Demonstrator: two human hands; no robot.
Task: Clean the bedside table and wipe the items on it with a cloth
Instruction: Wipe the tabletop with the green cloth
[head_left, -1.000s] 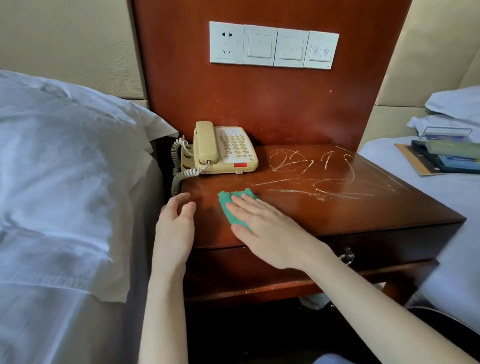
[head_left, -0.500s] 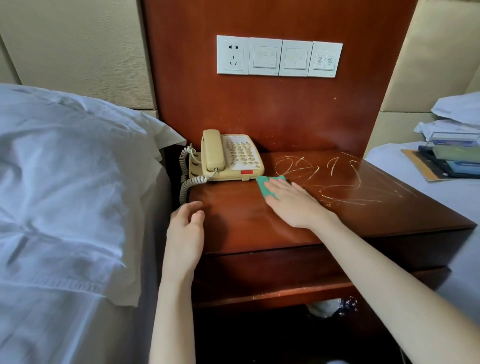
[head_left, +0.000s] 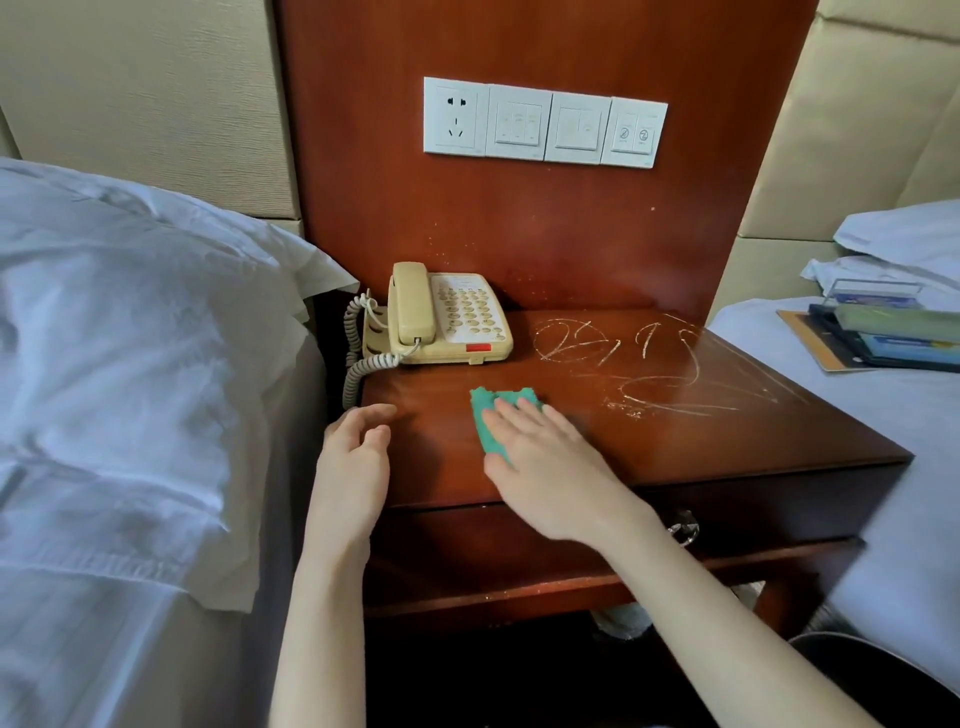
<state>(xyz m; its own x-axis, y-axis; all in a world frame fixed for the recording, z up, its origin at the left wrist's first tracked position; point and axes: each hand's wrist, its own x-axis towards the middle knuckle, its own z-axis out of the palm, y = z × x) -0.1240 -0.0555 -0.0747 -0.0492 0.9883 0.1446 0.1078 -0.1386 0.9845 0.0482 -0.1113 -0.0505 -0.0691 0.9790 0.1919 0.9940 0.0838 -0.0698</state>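
The right hand (head_left: 540, 457) lies flat with its fingers straight and presses a green cloth (head_left: 491, 418) down on the top of the brown bedside table (head_left: 701, 441). The cloth sits near the front and a bit to the left, just in front of the phone (head_left: 447, 317). The cream phone stands at the far left corner of the table, and its curly cord hangs over the left side. The left hand (head_left: 356, 457) is at the near left edge of the table, its fingers loose, a little bent and holding nothing. White scribbly marks (head_left: 639, 358) cover the right part of the table top. A white pillow (head_left: 130, 338) lies on the bed to the left.
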